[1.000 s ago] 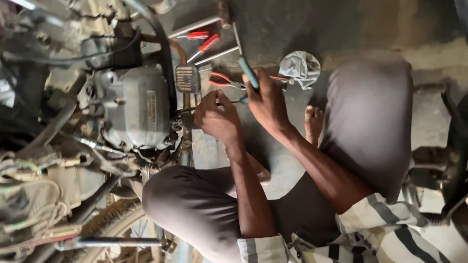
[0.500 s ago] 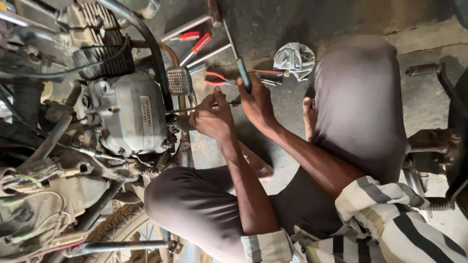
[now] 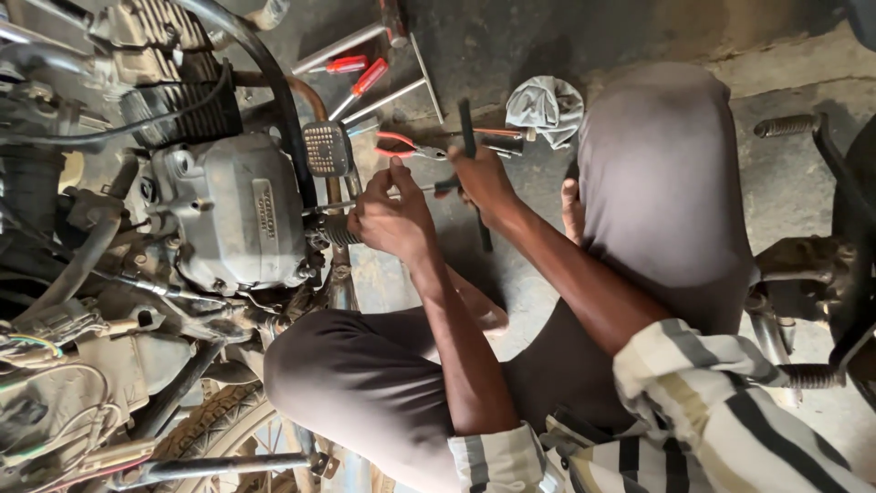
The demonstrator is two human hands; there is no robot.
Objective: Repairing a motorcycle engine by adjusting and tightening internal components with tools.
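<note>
Head view, rotated so that the floor runs up the frame. The left hand (image 3: 394, 212) is curled shut around a thin metal rod (image 3: 365, 203) that projects from beside the grey cast-metal engine cover (image 3: 233, 219) of a motorcycle, just below the square studded metal foot pedal (image 3: 327, 148). The right hand (image 3: 484, 178) is closed on the dark T-shaped bar tool (image 3: 473, 173), whose shaft crosses the palm and whose lower end stands out beneath the hand; the tool's short arm reaches toward the rod.

A raised oblong badge sits in the middle of the engine cover, the same grey as the metal around it. Above the cover lie black cooling fins (image 3: 187, 114) and a curved black frame tube (image 3: 274, 82).

On the stained, dark concrete floor (image 3: 639, 36), near the hands, lie red-handled pliers (image 3: 406, 144), two red-handled screwdrivers (image 3: 358, 73), a long silver T-handled wrench (image 3: 401, 87) and a crumpled grey rag (image 3: 547, 105).

The person squats in grey trousers (image 3: 657, 192) and a striped shirt (image 3: 712, 411). A bare foot (image 3: 572, 208) shows only partly behind the right forearm. The tyre (image 3: 219, 424) at the lower edge is cut off, and the wiring (image 3: 36, 347) at left is too tangled to trace. Where rod and tool meet is hidden by the fingers.
</note>
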